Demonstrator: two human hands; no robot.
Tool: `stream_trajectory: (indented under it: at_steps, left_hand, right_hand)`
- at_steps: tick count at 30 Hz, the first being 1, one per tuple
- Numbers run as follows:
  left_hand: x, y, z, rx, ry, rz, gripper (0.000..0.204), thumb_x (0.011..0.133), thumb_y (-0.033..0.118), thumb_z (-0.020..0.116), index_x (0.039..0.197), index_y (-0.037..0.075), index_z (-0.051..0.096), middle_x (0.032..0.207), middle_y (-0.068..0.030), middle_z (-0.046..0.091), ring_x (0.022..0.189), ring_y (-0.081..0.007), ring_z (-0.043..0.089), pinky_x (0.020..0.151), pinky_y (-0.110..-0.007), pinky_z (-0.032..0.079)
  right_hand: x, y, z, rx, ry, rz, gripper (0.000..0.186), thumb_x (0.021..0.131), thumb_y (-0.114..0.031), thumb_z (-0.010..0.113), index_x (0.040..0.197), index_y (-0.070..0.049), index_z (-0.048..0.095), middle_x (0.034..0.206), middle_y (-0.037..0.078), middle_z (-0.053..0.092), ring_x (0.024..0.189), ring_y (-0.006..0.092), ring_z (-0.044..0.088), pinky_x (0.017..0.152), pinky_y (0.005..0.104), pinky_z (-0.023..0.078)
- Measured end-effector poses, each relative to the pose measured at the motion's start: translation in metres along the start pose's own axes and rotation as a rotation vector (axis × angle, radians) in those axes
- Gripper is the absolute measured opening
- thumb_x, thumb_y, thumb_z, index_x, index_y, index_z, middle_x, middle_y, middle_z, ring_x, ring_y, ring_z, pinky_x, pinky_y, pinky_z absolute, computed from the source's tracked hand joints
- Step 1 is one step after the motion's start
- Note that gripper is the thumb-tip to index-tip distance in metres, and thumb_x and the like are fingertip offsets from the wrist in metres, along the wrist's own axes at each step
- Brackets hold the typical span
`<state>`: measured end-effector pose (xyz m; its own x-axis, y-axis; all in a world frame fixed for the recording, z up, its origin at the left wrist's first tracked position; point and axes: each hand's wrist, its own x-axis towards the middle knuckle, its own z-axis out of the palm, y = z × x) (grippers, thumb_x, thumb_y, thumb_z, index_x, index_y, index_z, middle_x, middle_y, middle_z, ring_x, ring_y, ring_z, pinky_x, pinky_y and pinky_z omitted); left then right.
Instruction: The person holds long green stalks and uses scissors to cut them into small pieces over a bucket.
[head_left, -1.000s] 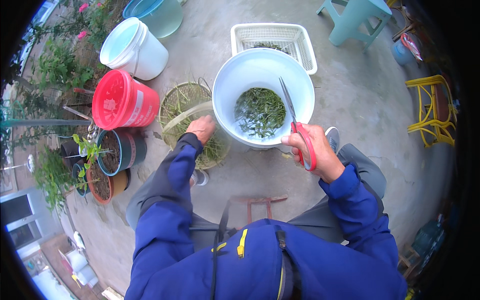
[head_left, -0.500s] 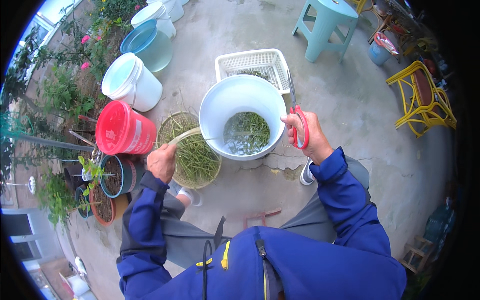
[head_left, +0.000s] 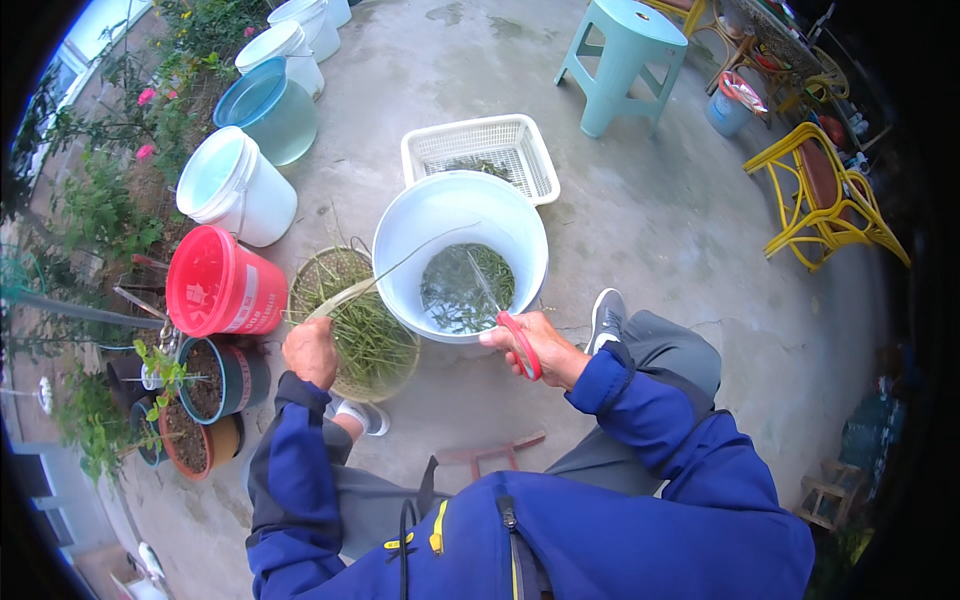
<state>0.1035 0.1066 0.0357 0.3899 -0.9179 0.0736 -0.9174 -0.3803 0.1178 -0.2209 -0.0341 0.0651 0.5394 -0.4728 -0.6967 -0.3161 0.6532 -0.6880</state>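
My left hand (head_left: 309, 351) is closed beside the woven basket (head_left: 365, 390) of long green stems (head_left: 360, 340), apparently on thin stems that reach over the bucket; a pale band by its fingers may be the basket's handle. My right hand (head_left: 545, 348) grips red-handled scissors (head_left: 519, 336) at the near rim of a large white bucket (head_left: 403, 243), blades angled into it. Cut green leaves (head_left: 450, 295) lie in the bucket's bottom. Behind it sits a white slotted tray (head_left: 542, 170) with some leaves.
A red bucket (head_left: 205, 285), several water-filled pails (head_left: 265, 190) and potted plants (head_left: 205, 445) line my left. A pale blue stool (head_left: 620, 60) stands behind, a yellow chair (head_left: 800, 200) at right. My feet flank the basket and bucket; a reddish frame (head_left: 480, 450) lies before me.
My left hand has moved left and toward me from inside the basket. The scissors have swung from upright to pointing down into the bucket. The view has shifted, showing more ground ahead.
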Motion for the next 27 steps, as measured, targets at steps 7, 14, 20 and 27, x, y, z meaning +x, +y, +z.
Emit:
stream_trajectory:
  at_steps: [7, 14, 20, 27]
  left_hand:
    - [-0.004, 0.01, -0.003, -0.076, 0.018, 0.105, 0.008, 0.081, 0.006, 0.056, 0.083, 0.004, 0.063, 0.083, -0.018, 0.065, 0.08, -0.0407, 0.064, 0.069, -0.051, 0.05]
    - [-0.004, 0.016, -0.008, -0.035, -0.02, 0.127, 0.005, 0.079, 0.004, 0.056, 0.082, 0.005, 0.06, 0.08, -0.0164, 0.063, 0.077, -0.0406, 0.064, 0.065, -0.051, 0.05]
    - [0.0, 0.013, -0.008, 0.103, -0.039, 0.116, 0.002, 0.078, 0.004, 0.056, 0.079, 0.005, 0.058, 0.079, -0.0162, 0.063, 0.074, -0.04, 0.064, 0.063, -0.051, 0.05]
    - [0.005, 0.015, -0.007, 0.104, 0.003, 0.09, 0.003, 0.081, 0.006, 0.055, 0.08, 0.004, 0.058, 0.079, -0.0179, 0.062, 0.073, -0.0417, 0.063, 0.062, -0.051, 0.049]
  right_hand:
    - [0.021, -0.022, 0.004, 0.082, 0.051, 0.018, 0.034, 0.083, -0.034, 0.077, 0.072, -0.012, 0.055, 0.065, -0.004, 0.045, 0.053, 0.0074, 0.045, 0.046, 0.0256, 0.039]
    - [0.028, -0.018, 0.0, 0.17, 0.024, 0.036, 0.037, 0.082, -0.034, 0.077, 0.07, -0.01, 0.05, 0.06, 0.0, 0.046, 0.045, 0.0124, 0.045, 0.041, 0.0289, 0.036]
    - [0.034, -0.008, 0.002, 0.21, 0.036, 0.155, 0.037, 0.082, -0.032, 0.076, 0.072, -0.009, 0.05, 0.056, 0.001, 0.043, 0.043, 0.0144, 0.045, 0.041, 0.0297, 0.036]
    - [0.033, 0.008, 0.001, 0.099, -0.04, 0.086, 0.041, 0.081, -0.039, 0.076, 0.079, -0.009, 0.049, 0.067, 0.001, 0.05, 0.048, 0.0121, 0.051, 0.04, 0.0268, 0.042]
